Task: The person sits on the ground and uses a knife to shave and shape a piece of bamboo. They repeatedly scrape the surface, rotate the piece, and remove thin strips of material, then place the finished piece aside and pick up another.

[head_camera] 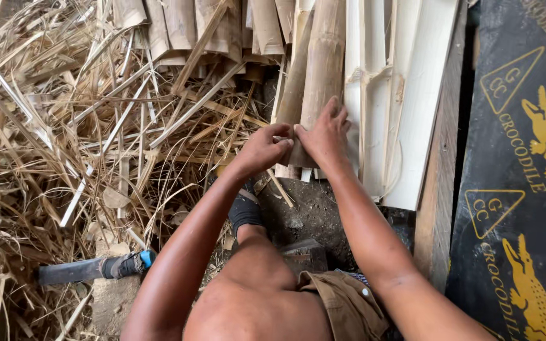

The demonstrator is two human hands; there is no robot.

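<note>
Left hand (262, 149): fingers curled narrow, fingertips pinching the lower end of the bamboo piece (316, 76), just at 9 o'clock of the right hand
Right hand (327, 136): laid flat on the same bamboo piece, fingers together and stretched toward 12 o'clock, thumb meeting the left fingertips
Bamboo piece: brown, split, lying lengthwise from 12 to 6 o'clock, its near end under both hands
Pale slats (406, 95): whitish split lengths touching the bamboo piece at 3 o'clock, leaning on a wooden edge
Dark sheet (519, 177): black with yellow animal prints, far at 3 o'clock
Shavings heap (64, 126): loose dry strips and husks spread at 9 to 11 o'clock
Blade tool (90, 268): dark flat blade with wrapped handle and blue end, on the ground at 8 o'clock, well apart from the hands
Containers: I see none in view; everything lies loose on the ground
Foot (244, 211): in a dark sock, at 6 o'clock of the hands
</note>
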